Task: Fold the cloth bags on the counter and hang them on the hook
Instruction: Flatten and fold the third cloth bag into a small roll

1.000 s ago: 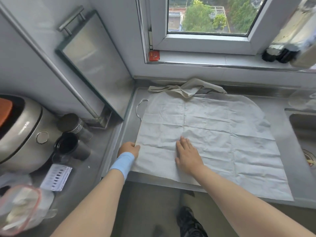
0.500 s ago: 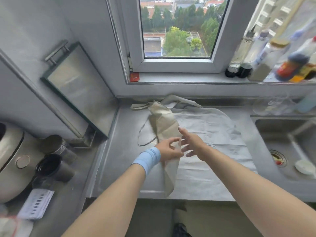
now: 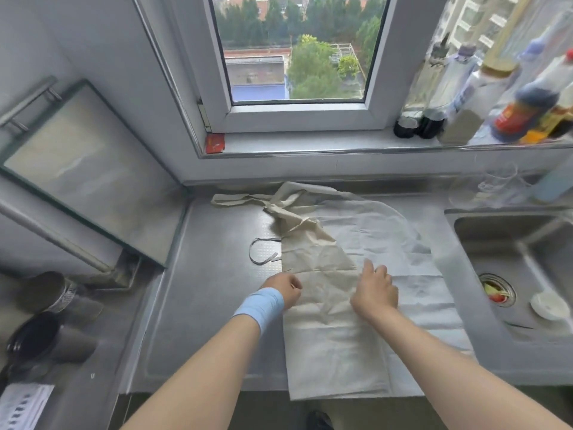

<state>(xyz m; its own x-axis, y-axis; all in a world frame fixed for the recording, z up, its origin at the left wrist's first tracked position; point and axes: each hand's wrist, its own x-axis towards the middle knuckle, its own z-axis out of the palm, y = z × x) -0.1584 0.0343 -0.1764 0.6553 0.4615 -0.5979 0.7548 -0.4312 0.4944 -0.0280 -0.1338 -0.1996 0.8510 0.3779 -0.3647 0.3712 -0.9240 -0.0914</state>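
A beige cloth bag (image 3: 322, 305) lies lengthwise on the steel counter (image 3: 210, 305), from its crumpled handles (image 3: 242, 200) at the back wall to the front edge, where its end hangs over. Under it and to its right spreads a white cloth bag (image 3: 403, 243); that bag's thin strap loop (image 3: 262, 251) pokes out on the left. My left hand (image 3: 283, 288), with a blue wristband, is curled on the beige bag's left edge. My right hand (image 3: 375, 293) rests palm down on its right side, fingers apart. No hook is in view.
A sink (image 3: 511, 274) with a drain strainer and a small white dish lies at the right. Bottles (image 3: 496, 103) crowd the window sill, and a clear glass (image 3: 499, 181) stands below them. A framed board (image 3: 86, 169) leans on the left wall above dark cups (image 3: 46, 336).
The left side was lifted and folded over to the right. The beige layer, held up half a second ago, now lies flat, with both hands down on it.
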